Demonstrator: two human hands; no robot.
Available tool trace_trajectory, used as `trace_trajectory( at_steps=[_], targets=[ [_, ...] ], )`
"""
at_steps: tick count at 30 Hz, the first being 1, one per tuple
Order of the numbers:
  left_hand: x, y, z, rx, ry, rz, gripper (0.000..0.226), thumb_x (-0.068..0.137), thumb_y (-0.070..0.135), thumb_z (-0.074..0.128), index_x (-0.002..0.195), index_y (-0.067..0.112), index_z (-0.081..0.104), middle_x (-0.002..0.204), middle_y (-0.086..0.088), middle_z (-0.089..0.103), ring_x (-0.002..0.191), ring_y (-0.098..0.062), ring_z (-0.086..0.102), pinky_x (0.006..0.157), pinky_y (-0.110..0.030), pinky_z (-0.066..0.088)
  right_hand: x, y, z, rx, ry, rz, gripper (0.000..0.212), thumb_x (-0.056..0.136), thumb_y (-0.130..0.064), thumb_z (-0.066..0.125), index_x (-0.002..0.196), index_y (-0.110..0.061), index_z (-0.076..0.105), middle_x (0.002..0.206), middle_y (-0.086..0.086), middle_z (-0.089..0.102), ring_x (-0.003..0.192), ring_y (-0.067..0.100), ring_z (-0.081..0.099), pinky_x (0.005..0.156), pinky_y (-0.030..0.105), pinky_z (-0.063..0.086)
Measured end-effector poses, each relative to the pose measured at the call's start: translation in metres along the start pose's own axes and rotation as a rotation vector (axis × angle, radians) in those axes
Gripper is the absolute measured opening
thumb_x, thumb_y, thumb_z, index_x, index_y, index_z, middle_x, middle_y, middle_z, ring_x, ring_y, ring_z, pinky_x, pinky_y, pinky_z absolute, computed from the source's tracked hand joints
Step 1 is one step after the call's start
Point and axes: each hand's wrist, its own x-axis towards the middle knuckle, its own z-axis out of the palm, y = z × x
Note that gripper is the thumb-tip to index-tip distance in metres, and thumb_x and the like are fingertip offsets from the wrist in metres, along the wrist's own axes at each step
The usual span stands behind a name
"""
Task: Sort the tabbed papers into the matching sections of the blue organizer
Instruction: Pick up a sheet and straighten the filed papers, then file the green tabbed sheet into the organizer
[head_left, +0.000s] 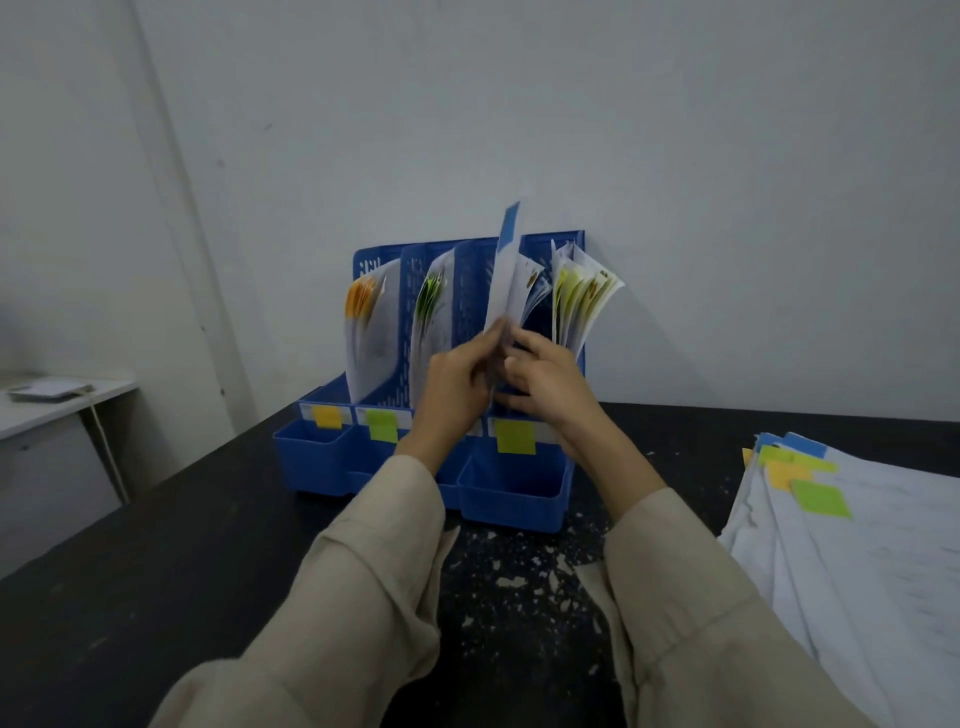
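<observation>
Head view: both hands, left (457, 382) and right (545, 382), pinching blue-tabbed paper (506, 270) above blue organizer (519, 488). Best lowered squarely (third section, seemingly), clear of yellow-tabbed sheets (579, 301).

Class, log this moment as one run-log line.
left hand: holds blue-tabbed paper | right hand: on papers | target: organizer third section | pile: waiting

a plain pale wall (675, 156) fills the upper frame, with a corner seam running down at upper left. a dark tabletop (156, 571), its surface chipped in pale flecks at centre, spans the lower frame. a white side desk (57, 410) is seen at mid left. the light is dim and even.
</observation>
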Motion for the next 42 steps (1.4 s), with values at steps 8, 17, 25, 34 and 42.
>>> trace_trajectory(
  at_steps=[8,17,25,34,42],
  targets=[
    [-0.026,-0.011,0.005,-0.087,-0.107,-0.163,0.089,0.091,0.001,0.048,0.144,0.035,-0.014,0.111,-0.008,0.057,0.077,-0.031,0.063,0.072,-0.050,0.054,0.001,0.000,-0.003,0.007,0.011,0.031,0.049,0.097,-0.003,0.042,0.144,-0.016,0.035,0.130,0.002,0.051,0.112,0.018,0.054,0.089,0.033,0.051],
    [-0.032,-0.005,0.017,-0.212,0.041,-0.188,0.108,0.088,0.018,0.057,0.128,0.049,-0.040,0.117,0.005,0.054,0.094,-0.027,0.065,0.086,-0.042,0.053,0.004,0.002,-0.005,-0.034,0.023,0.007,0.048,0.097,-0.004,0.040,0.143,-0.016,0.036,0.138,0.007,0.047,0.120,0.023,0.051,0.089,0.032,0.051],
    [-0.024,-0.006,0.019,-0.002,-0.164,-0.270,0.063,0.102,0.028,0.035,0.150,0.027,-0.005,0.077,-0.011,0.062,0.064,-0.025,0.057,0.058,-0.036,0.043,0.002,0.005,-0.008,-0.327,0.224,-0.247,0.038,0.094,-0.005,0.047,0.130,-0.014,0.052,0.113,0.006,0.064,0.082,0.002,0.058,0.071,0.009,0.049],
    [-0.019,-0.005,0.031,0.390,-0.224,-0.254,0.029,0.102,0.020,0.026,0.115,0.006,0.047,0.086,-0.015,0.067,0.082,-0.035,0.060,0.098,-0.039,0.031,0.000,0.010,-0.009,-0.509,0.234,-0.333,0.039,0.095,-0.005,0.046,0.133,-0.013,0.049,0.124,0.010,0.059,0.110,0.017,0.057,0.081,0.008,0.041],
    [-0.021,-0.006,0.028,0.213,-0.195,-0.347,0.046,0.101,0.031,0.029,0.142,0.011,0.034,0.089,-0.008,0.068,0.094,-0.029,0.060,0.105,-0.047,0.031,0.001,0.009,-0.011,-0.515,0.222,-0.334,0.036,0.094,-0.004,0.045,0.129,-0.012,0.052,0.118,0.010,0.062,0.104,0.016,0.058,0.080,0.012,0.041]
  ],
)
